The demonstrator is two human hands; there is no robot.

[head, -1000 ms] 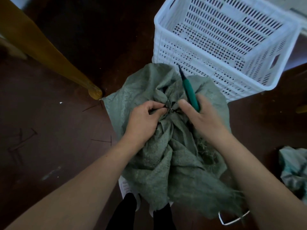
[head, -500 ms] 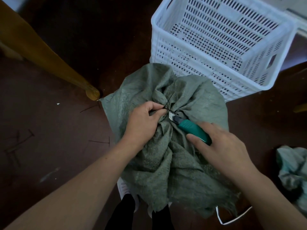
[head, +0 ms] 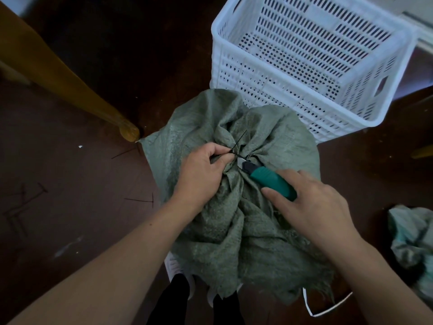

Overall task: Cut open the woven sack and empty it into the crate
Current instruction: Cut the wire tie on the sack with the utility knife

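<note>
A grey-green woven sack [head: 234,231] stands on the floor in front of me, its neck gathered and bound by a thin black tie [head: 237,147]. My left hand [head: 201,174] pinches the gathered neck right at the tie. My right hand [head: 309,207] grips a utility knife with a teal handle [head: 271,182]; its short blade touches the neck beside the tie. A white perforated plastic crate [head: 311,106] stands just behind the sack, with nothing visible inside it.
A yellow-brown wooden leg [head: 58,76] slants down to the dark floor left of the sack. Another crumpled sack [head: 412,240] lies at the right edge. Thin black strips lie scattered on the floor at left. My feet are under the sack's lower edge.
One second ago my right hand held the knife pointing up, away from the tie. It has swung the knife down so the blade meets the sack's neck. My left hand stayed put.
</note>
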